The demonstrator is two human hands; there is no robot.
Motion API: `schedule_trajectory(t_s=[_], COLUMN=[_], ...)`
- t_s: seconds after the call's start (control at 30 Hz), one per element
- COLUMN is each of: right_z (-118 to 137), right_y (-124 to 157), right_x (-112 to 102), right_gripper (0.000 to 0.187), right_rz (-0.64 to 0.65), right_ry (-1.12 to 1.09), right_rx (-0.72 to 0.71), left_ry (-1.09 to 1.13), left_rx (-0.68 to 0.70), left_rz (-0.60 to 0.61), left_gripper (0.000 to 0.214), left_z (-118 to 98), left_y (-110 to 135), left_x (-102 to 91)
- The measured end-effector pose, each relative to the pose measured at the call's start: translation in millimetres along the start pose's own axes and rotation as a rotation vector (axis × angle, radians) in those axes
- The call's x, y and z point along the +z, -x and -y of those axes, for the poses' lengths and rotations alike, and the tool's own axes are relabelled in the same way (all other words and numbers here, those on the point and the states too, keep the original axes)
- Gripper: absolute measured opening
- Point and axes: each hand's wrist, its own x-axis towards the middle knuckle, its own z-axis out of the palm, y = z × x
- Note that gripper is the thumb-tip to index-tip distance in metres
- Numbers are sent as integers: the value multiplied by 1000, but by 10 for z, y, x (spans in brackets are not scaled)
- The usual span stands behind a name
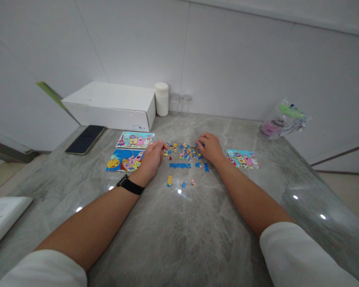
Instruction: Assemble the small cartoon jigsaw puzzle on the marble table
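Observation:
Loose jigsaw puzzle pieces (185, 153) lie in a small heap on the grey table between my hands. My right hand (210, 146) rests at the heap's right side, its fingers curled down onto a small blue puzzle piece (202, 144). At the left of the heap, my left hand (153, 158) is closed, thumb and fingers together; whatever they hold is hidden. Nearer to me are a joined blue strip of pieces (180, 165), a short blue strip (206, 167), a yellow-and-blue joined section (170, 181) and a couple of single pieces.
Cartoon picture cards (124, 160) lie partly beneath my left hand; another card (245, 159) is beside my right forearm. Farther back stand a white box (107, 103), a white bottle (162, 99) and two clear jars (186, 106). A phone (86, 139) and a plastic bag (284, 121) flank them.

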Motion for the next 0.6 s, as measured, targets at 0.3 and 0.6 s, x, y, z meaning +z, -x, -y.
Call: schedule_trajectory(t_s=[0.3,0.6], right_z=[-42,-67], right_y=[39,36], right_x=[2,-26], right_gripper=[20,18], right_rz=[83,163], right_ry=[-24,-31], right_rx=[-95,-123], left_ry=[-1,15], left_rx=[0,-26], left_rz=[5,8], left_gripper=[29,31], left_z=[-22,-14], left_y=[24,16], left_x=[7,-10])
